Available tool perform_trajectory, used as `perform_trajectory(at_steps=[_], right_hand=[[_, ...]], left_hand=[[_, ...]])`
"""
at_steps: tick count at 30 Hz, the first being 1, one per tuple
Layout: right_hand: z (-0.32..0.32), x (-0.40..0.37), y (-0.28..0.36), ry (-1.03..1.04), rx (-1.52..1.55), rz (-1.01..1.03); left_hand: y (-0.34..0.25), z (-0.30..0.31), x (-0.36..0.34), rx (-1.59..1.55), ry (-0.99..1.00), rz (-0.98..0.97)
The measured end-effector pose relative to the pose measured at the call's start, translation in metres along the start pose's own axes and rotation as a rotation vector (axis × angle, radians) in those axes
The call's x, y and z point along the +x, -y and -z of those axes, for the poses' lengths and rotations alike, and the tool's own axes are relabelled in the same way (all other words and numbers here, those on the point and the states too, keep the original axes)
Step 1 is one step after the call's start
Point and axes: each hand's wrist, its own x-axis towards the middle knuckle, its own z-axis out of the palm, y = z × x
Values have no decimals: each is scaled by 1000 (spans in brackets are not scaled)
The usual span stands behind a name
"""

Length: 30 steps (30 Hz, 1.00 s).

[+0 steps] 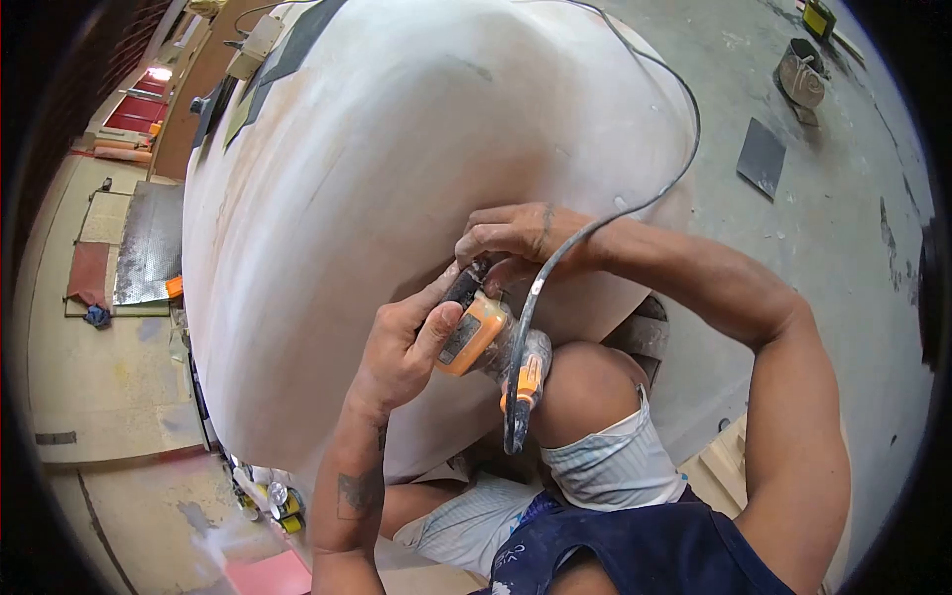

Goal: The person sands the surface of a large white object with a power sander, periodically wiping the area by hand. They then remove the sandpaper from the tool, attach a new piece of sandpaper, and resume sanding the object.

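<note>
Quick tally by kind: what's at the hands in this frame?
Hands: 2 (left hand, right hand)
Orange power tool: 1
Power cable: 1
White curved shell: 1
Total: 5

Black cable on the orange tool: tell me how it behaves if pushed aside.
Probably floppy: the black cable sags in a loose loop over the white form and drapes across the right forearm. Likely stiffer near the orange tool, where a thick sleeve holds it straight. It would probably slide, not roll.
</note>
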Motion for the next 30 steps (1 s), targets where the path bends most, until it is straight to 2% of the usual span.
perform_trajectory(at_steps=[3,6,7,8,9,10,11,13,15,18,19,21,24,26,28,30], right_hand=[[2,-4,6,-32,22,-129],[-7,-24,19,-247,-44,-167],[-11,-32,33,-306,-56,-304],[-14,-46,38,-309,-78,-346],[-18,-63,43,-313,-98,-388],[-21,-82,62,-292,-141,-441],[-20,-99,83,-215,-285,-485],[-22,-123,121,-203,-254,-620],[-31,-149,137,-305,-101,-656],[-24,-153,186,-420,-115,-473],[-19,-144,204,-457,-223,-309],[5,-107,269,-332,-348,-68],[7,-39,346,-50,-154,432],[-19,-10,372,41,-50,619],[-40,16,398,73,-3,593],[-50,35,426,107,-11,466]], left_hand=[[1,-3,0,36,-29,-43],[-9,-1,-4,182,-30,14],[-14,1,-6,265,-12,63],[-19,2,-7,349,7,114],[-16,0,-8,423,-21,12],[-17,-1,-7,429,-23,41],[-20,-3,-7,436,-21,71],[-24,-5,-6,435,-29,88],[-23,-5,-13,417,-65,72],[-25,-9,-37,473,-202,23],[-24,-10,-46,497,-252,-28],[-24,-11,-66,454,-380,-144],[-39,-7,-103,402,-507,-250],[-48,-5,-131,367,-590,-278],[-50,-4,-161,264,-663,-284],[-51,1,-185,143,-711,-249]])
